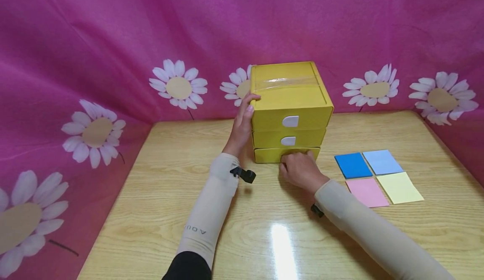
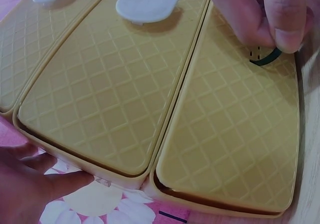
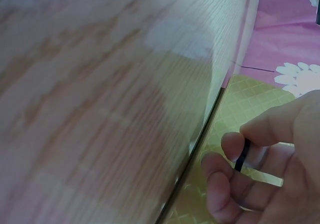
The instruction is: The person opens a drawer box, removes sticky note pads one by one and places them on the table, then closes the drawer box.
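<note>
A yellow three-drawer cabinet [image 1: 287, 97] stands at the back of the wooden table. My left hand [image 1: 242, 124] rests against its left side, fingers extended along the wall and over the top edge. Low at the front, my right hand [image 1: 300, 170] is at the bottom drawer [image 1: 266, 155]. Its thumb and fingers pinch a thin black pull loop [image 2: 267, 59] on the drawer front, and the black strip [image 3: 242, 156] shows between them in the right wrist view. A narrow dark gap runs along the bottom drawer's edge.
The two upper drawers carry white tabs [image 1: 290, 121]. Right of the cabinet lie a dark blue pad [image 1: 353, 165], a light blue one [image 1: 382, 162], a pink one [image 1: 367, 192] and a pale yellow one [image 1: 401, 187]. A magenta daisy cloth [image 1: 264, 19] hangs behind.
</note>
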Tool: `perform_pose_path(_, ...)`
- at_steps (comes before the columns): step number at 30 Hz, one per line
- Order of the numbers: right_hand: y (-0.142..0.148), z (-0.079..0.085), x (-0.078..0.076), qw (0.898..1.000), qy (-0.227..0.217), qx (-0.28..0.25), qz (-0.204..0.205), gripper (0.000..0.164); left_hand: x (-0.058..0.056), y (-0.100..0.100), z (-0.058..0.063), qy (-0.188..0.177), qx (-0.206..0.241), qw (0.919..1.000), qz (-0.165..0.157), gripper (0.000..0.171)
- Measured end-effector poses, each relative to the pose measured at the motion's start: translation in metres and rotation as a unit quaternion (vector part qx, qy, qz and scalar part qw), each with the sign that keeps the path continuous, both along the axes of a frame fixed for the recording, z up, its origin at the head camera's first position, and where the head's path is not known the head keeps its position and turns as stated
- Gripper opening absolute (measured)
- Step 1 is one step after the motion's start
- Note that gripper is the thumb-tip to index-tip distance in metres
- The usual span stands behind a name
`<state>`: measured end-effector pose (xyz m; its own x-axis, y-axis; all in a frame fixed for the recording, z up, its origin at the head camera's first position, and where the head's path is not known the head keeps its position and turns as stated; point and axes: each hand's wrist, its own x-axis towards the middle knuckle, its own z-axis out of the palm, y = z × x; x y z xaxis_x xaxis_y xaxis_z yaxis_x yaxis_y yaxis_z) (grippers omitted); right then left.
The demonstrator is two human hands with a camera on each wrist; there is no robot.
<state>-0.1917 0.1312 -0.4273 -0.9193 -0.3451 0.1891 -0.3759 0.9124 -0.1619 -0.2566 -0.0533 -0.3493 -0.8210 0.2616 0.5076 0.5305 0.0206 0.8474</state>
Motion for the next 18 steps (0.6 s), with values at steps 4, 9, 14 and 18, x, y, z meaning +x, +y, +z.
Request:
perform_pose_path(4,0.000,0.000,0.000,1.000,-0.006,-0.001,-0.003,0.028,-0.015,0.001,-0.015,0.003,0.006,1.0000,0.001,0.045)
perform_pose_path(9,-0.001,0.001,0.000,1.000,-0.007,-0.001,-0.005,0.028,-0.020,0.001,-0.021,0.001,0.009,1.0000,0.003,0.050)
perform_pose_path(14,-0.001,0.001,0.000,1.000,-0.011,-0.001,-0.007,0.027,-0.016,0.000,-0.017,-0.002,0.000,1.0000,0.007,0.048)
perform_pose_path(18,-0.001,0.001,0.001,1.000,-0.014,-0.009,-0.011,0.026,-0.016,0.000,-0.017,0.001,-0.002,0.9999,0.010,0.047)
